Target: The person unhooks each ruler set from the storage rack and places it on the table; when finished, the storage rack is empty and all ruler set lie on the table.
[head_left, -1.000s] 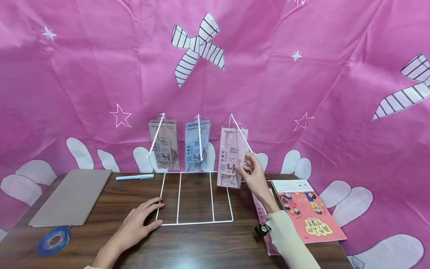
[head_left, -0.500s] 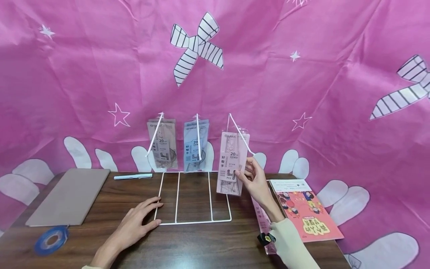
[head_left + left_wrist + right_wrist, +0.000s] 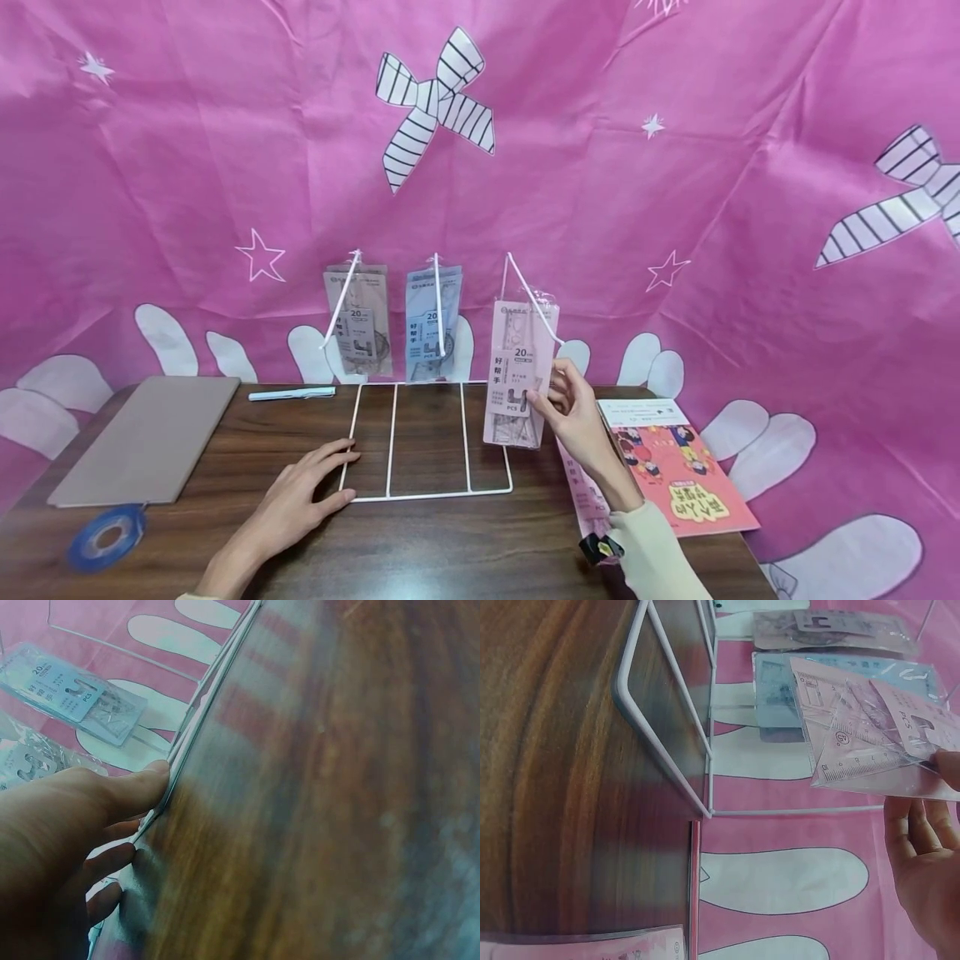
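Right hand [image 3: 573, 412]: clamped on the pink pack [image 3: 515, 375], thumb on its front face, fingers at its right edge and behind. The pink pack is at the right prong [image 3: 535, 297] of the white wire rack [image 3: 427, 497], upright with a slight tilt, its lower end over the rack's base. The prong crosses in front of the pack; whether it passes through the pack's hole cannot be told. Rulers show through the film in the right wrist view.

Left hand [image 3: 300, 500]: thumb and fingers apart, fingers relaxed, touching the front left corner of the rack's base.

A grey pack [image 3: 371, 325] hangs at the left prong, a blue pack [image 3: 422, 312] at the middle one. On the table [image 3: 420, 554], a second pink pack [image 3: 581, 492] lies partly under the right forearm, beside a book [image 3: 693, 471]. To the left lie a pen [image 3: 292, 393], a notebook [image 3: 153, 442] and blue tape [image 3: 83, 546].
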A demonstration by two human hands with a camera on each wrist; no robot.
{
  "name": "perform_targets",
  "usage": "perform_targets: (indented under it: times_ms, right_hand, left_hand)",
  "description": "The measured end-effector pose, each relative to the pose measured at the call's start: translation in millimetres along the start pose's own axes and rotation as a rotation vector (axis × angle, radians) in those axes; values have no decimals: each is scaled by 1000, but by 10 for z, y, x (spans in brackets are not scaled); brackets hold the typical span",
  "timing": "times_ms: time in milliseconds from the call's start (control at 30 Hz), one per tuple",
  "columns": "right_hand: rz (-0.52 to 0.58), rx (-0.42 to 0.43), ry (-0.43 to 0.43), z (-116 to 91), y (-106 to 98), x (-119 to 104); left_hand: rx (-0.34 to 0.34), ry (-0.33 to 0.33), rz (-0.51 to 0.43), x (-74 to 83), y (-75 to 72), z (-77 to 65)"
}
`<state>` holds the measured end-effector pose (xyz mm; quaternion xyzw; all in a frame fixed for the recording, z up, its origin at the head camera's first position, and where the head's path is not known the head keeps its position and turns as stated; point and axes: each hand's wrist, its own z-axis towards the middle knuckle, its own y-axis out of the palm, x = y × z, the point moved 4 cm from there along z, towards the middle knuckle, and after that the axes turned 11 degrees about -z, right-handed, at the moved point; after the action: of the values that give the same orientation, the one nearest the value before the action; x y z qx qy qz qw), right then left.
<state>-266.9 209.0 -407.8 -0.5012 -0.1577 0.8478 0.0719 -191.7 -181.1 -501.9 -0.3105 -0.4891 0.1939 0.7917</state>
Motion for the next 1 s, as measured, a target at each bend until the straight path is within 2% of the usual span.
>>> perform_targets:
  times_ms: [633, 1000]
  right_hand:
    - [33, -37, 67, -267, -55, -139]
    - [46, -38, 40, -380, -93, -180]
  left_hand:
    - [0, 8, -2, -35, 23, -19]
    - [-15, -11, -8, -39, 19, -3]
